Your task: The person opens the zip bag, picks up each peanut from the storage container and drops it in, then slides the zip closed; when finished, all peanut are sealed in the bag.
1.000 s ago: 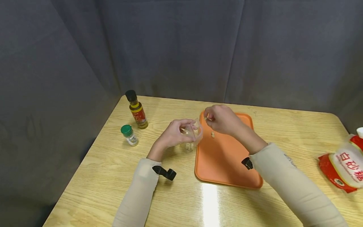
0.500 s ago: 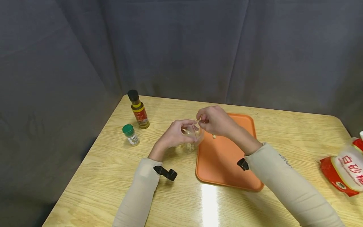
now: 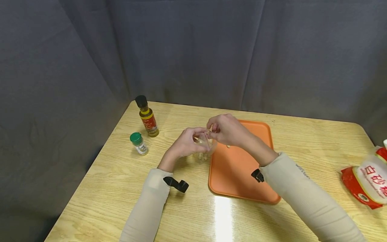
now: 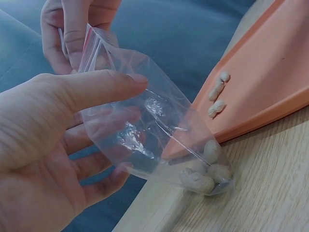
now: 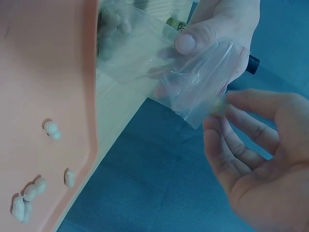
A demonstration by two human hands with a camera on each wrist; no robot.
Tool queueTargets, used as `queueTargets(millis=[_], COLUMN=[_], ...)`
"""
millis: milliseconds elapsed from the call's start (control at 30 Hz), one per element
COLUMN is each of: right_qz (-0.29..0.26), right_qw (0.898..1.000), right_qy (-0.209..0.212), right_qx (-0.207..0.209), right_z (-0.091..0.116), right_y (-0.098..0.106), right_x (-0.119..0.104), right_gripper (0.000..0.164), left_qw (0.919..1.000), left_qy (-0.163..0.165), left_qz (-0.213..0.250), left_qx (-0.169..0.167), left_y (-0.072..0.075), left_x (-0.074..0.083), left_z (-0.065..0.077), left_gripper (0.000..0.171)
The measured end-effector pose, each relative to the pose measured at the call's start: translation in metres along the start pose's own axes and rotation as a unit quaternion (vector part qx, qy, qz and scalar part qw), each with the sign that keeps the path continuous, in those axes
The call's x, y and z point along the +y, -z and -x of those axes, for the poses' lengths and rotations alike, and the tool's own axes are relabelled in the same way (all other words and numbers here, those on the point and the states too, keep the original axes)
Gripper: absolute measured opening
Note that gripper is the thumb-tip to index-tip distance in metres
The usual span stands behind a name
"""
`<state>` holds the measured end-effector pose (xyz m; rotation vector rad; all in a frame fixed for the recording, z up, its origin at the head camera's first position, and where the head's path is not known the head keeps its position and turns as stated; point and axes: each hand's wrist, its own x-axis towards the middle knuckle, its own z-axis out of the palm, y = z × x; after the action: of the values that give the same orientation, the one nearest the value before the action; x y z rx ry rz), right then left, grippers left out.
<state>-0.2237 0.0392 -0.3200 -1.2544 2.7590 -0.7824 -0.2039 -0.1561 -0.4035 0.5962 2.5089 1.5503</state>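
Observation:
My left hand (image 3: pixel 185 144) holds a clear zip bag (image 4: pixel 145 116) between thumb and fingers, near its mouth. Several peanuts (image 4: pixel 197 181) lie in the bag's bottom corner, which hangs beside the orange tray (image 3: pixel 242 178). At the bag's mouth, my right hand (image 3: pixel 229 130) pinches a small peanut (image 5: pixel 218 106), blurred in the right wrist view. Its fingertips are close against the red-striped zip edge. More peanuts (image 5: pixel 35 189) lie on the tray, partly hidden by the right hand in the head view.
An olive oil bottle (image 3: pixel 149 123) with a black cap and a green-capped spice jar (image 3: pixel 140 145) stand on the left of the wooden table (image 3: pixel 187 215). At the far right lies a red and white sugar bag (image 3: pixel 367 181). A dark curtain (image 3: pixel 193 53) hangs behind.
My right hand has moved left from over the tray to the bag's mouth, bringing the peanut along. The left hand and the bag have stayed nearly in place.

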Motion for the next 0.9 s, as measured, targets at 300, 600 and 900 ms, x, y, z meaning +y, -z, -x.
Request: queueTargets(millis=[300,600,900], right_qz=[-0.004,0.02,0.034], right_qw=[1.0,0.999,0.991], right_qy=[-0.002,-0.043,-0.124], right_qx=[-0.012,-0.006,-0.04], right_z=[0.002,0.008,0.031], right_y=[0.001,0.007,0.002], right_x=[0.001,0.017,0.074], right_gripper=[0.014,0.014,0.021], left_qw=[1.0,0.9998,0.9997], left_qy=[0.005,-0.009,-0.009], left_qz=[-0.002,0.014,0.023], left_qx=[0.0,-0.006,-0.006], left_y=[-0.001,-0.003,-0.006], left_x=[0.002,0.0,0.001], left_z=[-0.001,-0.003,-0.002], left_gripper=[0.061,0.063,0.066])
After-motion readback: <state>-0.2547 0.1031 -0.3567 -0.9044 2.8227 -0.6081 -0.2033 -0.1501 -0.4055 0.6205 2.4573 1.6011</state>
